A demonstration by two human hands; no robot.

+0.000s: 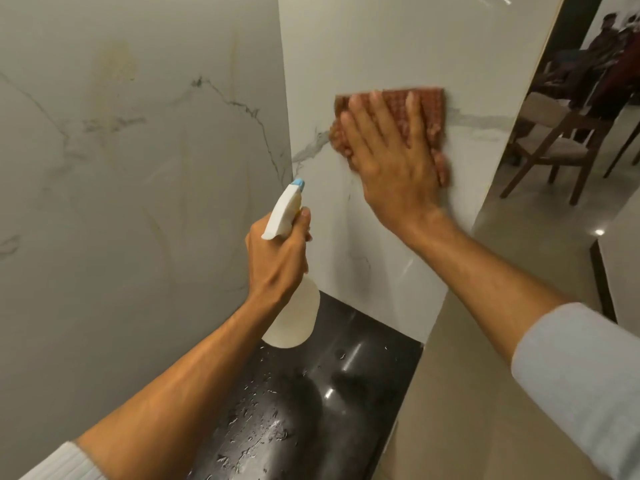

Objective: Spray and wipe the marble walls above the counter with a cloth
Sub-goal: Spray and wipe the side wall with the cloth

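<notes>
Head view is showing the right hand [391,161] lying flat, fingers straight and spread, pressing a reddish-brown cloth [431,105] against the marble wall [381,46] facing the camera, over a grey vein. The cloth is sitting high on that wall, well above the counter [363,368], its top edge and right side showing past the fingers. The left hand [277,258] is gripping a white bottle [294,320] by the neck, fingers curled round it. Its blue nozzle [298,183] is pointing up toward the corner where this wall is meeting the side wall [138,168]. The bottle's base is hanging over the black counter; whether it is touching is unclear. Droplets [256,427] are lying on the counter. Wooden chairs [554,140] are standing at right.
</notes>
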